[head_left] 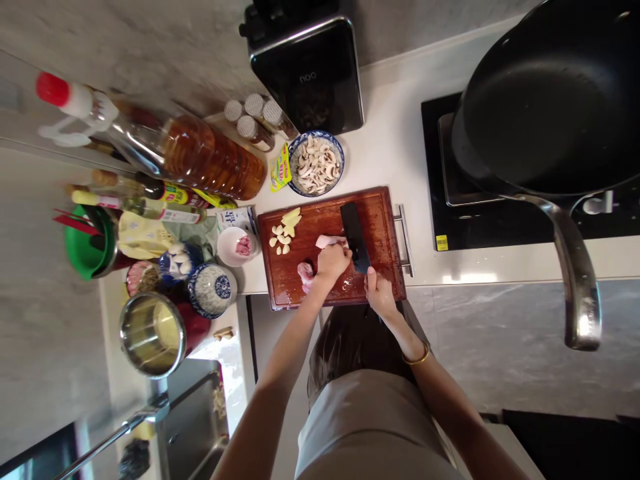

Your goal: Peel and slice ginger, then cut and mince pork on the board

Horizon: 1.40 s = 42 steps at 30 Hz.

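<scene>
Raw meat piece [329, 241] lies mid-board on the wooden cutting board [387, 270], directly under the left grip [334, 261], poking out past the fingers on the far side
Left grip: fingers curled and clamped down on that piece
Right grip [380, 293]: fingers wrapped round the handle of the black cleaver [354, 233], nearer the body than the meat and to its right
Blade points away from the body, just beside the meat's right end and close to the left fingers; can't tell if the edge touches meat
2nd meat chunk [305, 272] sits left of the left grip, clear of the fingers, partly behind the left wrist from this angle
Also on the board, far left: ginger slices [291, 217] with peeled garlic cloves [280, 239] next to them
Bench [390, 143], beyond the board: blue-rimmed bowl [341, 175] of sliced mushrooms [315, 165], yellow packet [281, 168] against its left side, 4 spice jars [255, 120] behind
Left of the board: small white bowl [226, 248] holding some pink meat [243, 246]
Right, over the black cooktop [437, 200]: big dark frying pan [550, 120], handle toward the body side
</scene>
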Motion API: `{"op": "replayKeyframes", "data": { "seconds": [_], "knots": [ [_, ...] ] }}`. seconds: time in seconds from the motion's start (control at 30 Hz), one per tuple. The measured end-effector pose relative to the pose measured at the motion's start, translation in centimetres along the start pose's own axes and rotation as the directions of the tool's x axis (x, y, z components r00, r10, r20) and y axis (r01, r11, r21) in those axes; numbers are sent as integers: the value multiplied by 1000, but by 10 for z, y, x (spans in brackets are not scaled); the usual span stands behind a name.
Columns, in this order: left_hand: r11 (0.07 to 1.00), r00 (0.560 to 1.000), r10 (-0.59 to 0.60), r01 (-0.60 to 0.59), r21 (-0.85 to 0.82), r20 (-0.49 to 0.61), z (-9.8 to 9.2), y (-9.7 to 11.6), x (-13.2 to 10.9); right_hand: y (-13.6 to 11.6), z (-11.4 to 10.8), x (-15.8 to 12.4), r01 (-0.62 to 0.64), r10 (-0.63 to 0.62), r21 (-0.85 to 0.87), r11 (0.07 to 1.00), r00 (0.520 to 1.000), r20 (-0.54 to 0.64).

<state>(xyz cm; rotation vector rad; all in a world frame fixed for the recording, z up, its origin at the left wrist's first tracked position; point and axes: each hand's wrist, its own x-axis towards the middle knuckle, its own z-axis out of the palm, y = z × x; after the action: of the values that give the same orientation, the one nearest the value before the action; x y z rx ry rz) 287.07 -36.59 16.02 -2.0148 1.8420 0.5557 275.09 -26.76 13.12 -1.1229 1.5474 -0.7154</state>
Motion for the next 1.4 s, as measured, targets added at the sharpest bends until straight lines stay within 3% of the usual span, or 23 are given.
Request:
{"op": "replayKeyframes", "data": {
  "seconds": [0.13, 0.27, 0.77, 0.97, 1.13, 1.4],
  "knots": [
    [988, 997, 76, -74, -137, 13, 2, -8, 3, -2, -12, -9, 38, -39, -61, 997, 999, -15],
    [986, 997, 70, -67, -154, 16, 2, -5, 7, -3, -18, -19, 44, -48, -131, 990, 999, -26],
    [998, 998, 56, -57, -37, -19, 3, 6, 4, -7, -5, -22, 35, -49, -179, 983, 996, -78],
    [997, 997, 2, -9, -81, -80, 12, 1, 11, 1, -4, -22, 45, -57, -156, 987, 996, -72],
    [984, 992, 56, -75, -164, -116, 16, -6, 14, -1, -2, -15, 64, -78, -180, 982, 994, -73],
    [978, 994, 37, -58, -201, -107, 18, -5, 10, -2, 9, -15, 10, -32, -223, 975, 995, -93]
  ]
}}
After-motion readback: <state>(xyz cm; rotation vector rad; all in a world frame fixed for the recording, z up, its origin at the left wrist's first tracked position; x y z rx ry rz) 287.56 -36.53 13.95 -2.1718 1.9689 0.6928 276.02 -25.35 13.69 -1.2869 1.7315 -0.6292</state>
